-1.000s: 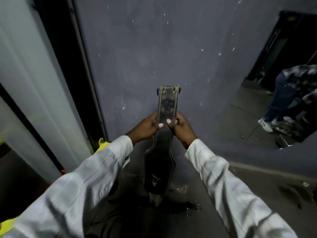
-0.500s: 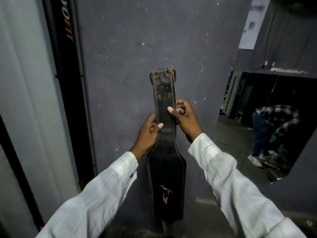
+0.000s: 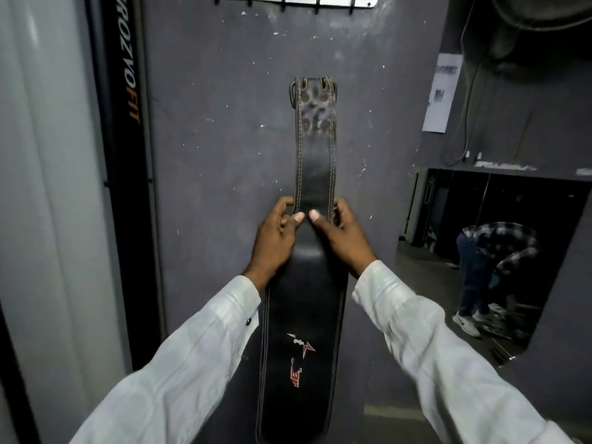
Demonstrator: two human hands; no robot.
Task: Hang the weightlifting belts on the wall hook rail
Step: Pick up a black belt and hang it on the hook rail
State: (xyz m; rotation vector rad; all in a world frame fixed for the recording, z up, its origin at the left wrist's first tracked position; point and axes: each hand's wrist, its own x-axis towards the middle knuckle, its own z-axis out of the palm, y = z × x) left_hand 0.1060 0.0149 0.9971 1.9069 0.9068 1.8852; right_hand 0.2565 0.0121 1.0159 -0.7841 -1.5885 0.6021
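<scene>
Grips: left grip (image 3: 275,240) and right grip (image 3: 341,238) both pinch the belt (image 3: 315,174) at its narrow neck, thumbs in front. I see its top end upright above them, rail (image 3: 298,0) farther up, clear of it.

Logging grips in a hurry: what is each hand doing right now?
Left hand: grips the belt at its narrow strap, thumb on the front.
Right hand: grips the same belt, thumb on the front.

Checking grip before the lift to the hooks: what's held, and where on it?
The black weightlifting belt: left hand and right hand pinch the narrow strap's two edges, thumbs on its front, just above where it widens.
</scene>
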